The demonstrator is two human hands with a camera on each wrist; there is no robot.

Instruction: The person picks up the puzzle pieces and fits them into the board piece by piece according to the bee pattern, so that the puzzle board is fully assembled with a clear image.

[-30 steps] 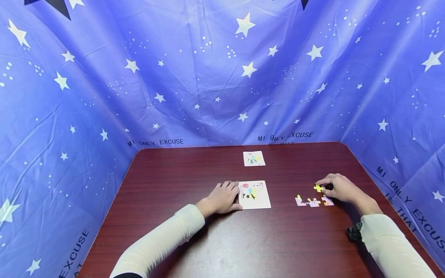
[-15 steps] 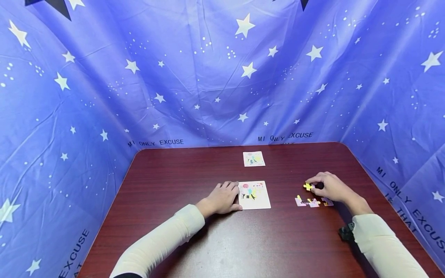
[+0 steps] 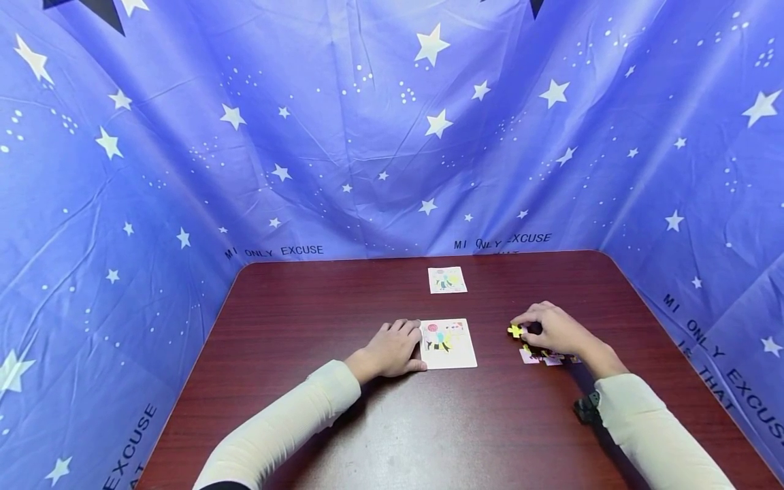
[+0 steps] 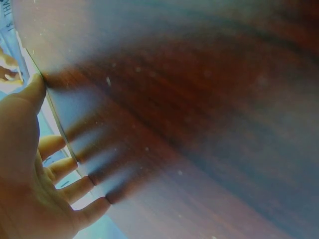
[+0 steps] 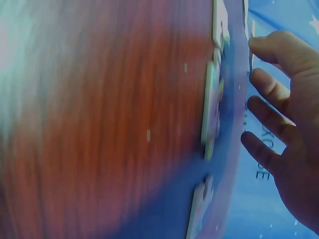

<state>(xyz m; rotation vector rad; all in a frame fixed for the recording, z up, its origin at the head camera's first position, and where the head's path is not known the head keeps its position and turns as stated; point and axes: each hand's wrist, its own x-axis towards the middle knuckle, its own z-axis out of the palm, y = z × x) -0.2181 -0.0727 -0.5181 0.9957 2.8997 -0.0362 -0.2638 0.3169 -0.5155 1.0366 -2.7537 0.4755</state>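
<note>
Between thumb and fingers, my right hand (image 3: 554,331) pinches a yellow puzzle piece (image 3: 514,331) just above the table, to the right of the puzzle board (image 3: 459,355). The square white board carries a partly filled picture in pink, yellow, blue and black; its lower strip is plain white. My left hand (image 3: 397,348) rests at the board's left edge, its thumb near the lower corner. In the left wrist view its fingers (image 4: 79,189) look spread and fairly straight. Several loose puzzle pieces (image 3: 529,356) lie below my right hand, partly hidden by it.
A small square picture card (image 3: 448,280) lies farther back, behind the board. The dark red wooden table (image 3: 380,435) reaches to a blue star-patterned curtain (image 3: 343,136), which stands around its back and sides.
My right hand has moved left with the yellow puzzle piece, passing over the back of the loose pieces. My left hand and the board have stayed in place.
</note>
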